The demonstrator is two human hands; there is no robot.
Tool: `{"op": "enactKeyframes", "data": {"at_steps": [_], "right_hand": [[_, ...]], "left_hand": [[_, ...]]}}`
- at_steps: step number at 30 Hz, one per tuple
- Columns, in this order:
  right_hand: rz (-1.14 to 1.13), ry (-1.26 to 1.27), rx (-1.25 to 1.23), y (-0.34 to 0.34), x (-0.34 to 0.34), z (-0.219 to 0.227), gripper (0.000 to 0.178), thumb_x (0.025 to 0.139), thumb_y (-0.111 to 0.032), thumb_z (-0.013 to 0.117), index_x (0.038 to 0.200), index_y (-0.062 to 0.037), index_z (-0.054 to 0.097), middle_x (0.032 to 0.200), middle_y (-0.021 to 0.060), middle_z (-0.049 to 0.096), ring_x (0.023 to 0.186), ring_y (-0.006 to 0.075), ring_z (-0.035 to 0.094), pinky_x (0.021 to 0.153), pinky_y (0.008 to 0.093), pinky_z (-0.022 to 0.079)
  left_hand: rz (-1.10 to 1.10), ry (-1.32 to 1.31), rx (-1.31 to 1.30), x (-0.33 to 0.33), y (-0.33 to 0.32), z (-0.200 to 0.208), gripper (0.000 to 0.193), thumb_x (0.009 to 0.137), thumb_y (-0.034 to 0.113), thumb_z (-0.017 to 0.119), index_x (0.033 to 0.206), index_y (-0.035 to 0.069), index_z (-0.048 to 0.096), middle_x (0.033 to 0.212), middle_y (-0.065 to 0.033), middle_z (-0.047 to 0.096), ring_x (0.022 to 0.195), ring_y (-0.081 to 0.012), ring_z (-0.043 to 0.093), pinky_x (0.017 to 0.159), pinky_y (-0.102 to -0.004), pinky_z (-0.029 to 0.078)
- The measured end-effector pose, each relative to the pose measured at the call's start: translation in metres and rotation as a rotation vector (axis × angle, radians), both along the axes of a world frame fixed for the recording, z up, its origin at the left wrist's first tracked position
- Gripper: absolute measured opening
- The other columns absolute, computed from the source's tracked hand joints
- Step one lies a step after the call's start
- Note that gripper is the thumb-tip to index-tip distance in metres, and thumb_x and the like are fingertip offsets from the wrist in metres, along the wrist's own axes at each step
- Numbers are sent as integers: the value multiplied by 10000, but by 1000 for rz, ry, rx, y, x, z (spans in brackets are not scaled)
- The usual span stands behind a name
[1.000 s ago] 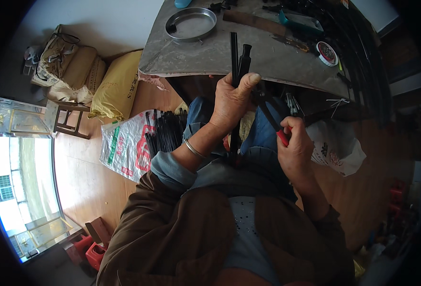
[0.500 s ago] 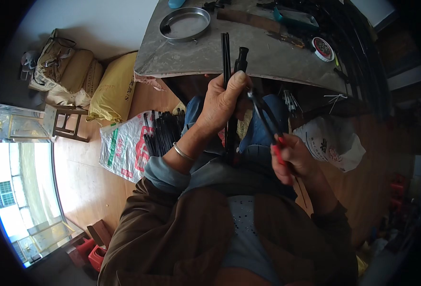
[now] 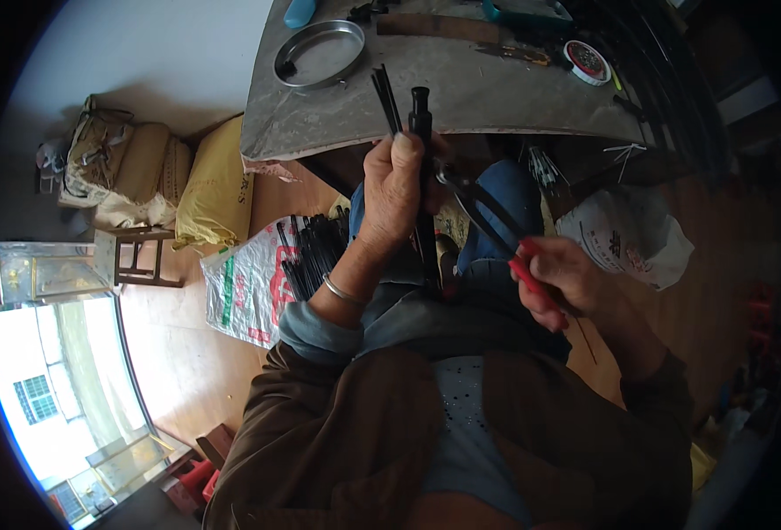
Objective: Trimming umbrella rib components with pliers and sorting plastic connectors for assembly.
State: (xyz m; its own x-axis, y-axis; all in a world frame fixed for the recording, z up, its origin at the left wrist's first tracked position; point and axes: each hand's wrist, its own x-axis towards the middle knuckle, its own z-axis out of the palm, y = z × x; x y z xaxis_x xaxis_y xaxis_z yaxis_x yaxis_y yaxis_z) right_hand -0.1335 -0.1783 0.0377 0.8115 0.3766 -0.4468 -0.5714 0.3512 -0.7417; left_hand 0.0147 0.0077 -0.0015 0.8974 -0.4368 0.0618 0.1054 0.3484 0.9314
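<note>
My left hand [image 3: 390, 194] is closed around a thick black shaft [image 3: 420, 110] with a knobbed top, together with several thin black rods [image 3: 385, 95] that fan out above my thumb. The shaft stands nearly upright between my knees, its lower end reaching my lap. In my right hand [image 3: 569, 276] are long-armed pliers with red handles [image 3: 532, 276], fingers wrapped round the grips. The pliers' metal head lies close beside the shaft, just right of my left hand; whether it bites on anything cannot be made out. A thin dark wire hangs below my right hand.
Ahead is a grey worktop [image 3: 320, 115] bearing a round metal tray [image 3: 320, 55], a knife [image 3: 514, 55] and a round tub [image 3: 587, 62]. Left on the floor, black rods [image 3: 320, 252] lie on a plastic sack [image 3: 245, 291]. A white bag [image 3: 625, 238] sits right; stuffed sacks [image 3: 218, 181] and a stool [image 3: 143, 256] stand left.
The pliers' head has moved left and down along the shaft, and the handles look more spread. The thin rods now lean left, apart from the shaft. The whole view has shifted slightly.
</note>
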Motion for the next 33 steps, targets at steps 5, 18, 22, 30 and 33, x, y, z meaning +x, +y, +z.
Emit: {"op": "enactKeyframes", "data": {"at_steps": [5,18,22,30,33], "right_hand": [[402,72,-219,-22,15,2,233,828,-95,578,1015,-4,471,661,88,578,502,152,574,497,263,490],[357,64,-178,-27,15,-2,203,813,-112,625,943,1,518,663,44,571,486,112,549,462,248,478],[127,-464,-796,-21,24,10,246,872,-121,569,1068,20,522,900,73,607,665,100,581,599,249,503],[146,163,381,-22,-2,-10,215,850,-184,653,858,-36,497,549,63,547,392,122,537,335,231,430],[411,42,-294,-43,20,22,192,795,-98,643,910,-25,510,595,46,537,464,105,553,416,230,467]], "left_hand": [[-32,-29,81,-6,-1,6,486,955,478,458,851,19,583,533,5,483,387,-60,427,377,-202,306],[-139,33,-112,-4,-4,-2,344,919,377,585,886,34,571,554,13,476,404,-55,411,375,-212,301],[-61,-3,-19,-3,-4,-7,427,945,438,505,948,14,552,596,-24,499,404,-69,391,379,-222,326],[-184,-151,10,-8,-4,10,473,910,480,550,938,8,574,677,-7,546,507,-42,466,438,-187,348],[-162,-132,-11,-9,-6,4,497,911,495,536,917,0,581,678,-7,552,499,-45,465,439,-186,353]]}}
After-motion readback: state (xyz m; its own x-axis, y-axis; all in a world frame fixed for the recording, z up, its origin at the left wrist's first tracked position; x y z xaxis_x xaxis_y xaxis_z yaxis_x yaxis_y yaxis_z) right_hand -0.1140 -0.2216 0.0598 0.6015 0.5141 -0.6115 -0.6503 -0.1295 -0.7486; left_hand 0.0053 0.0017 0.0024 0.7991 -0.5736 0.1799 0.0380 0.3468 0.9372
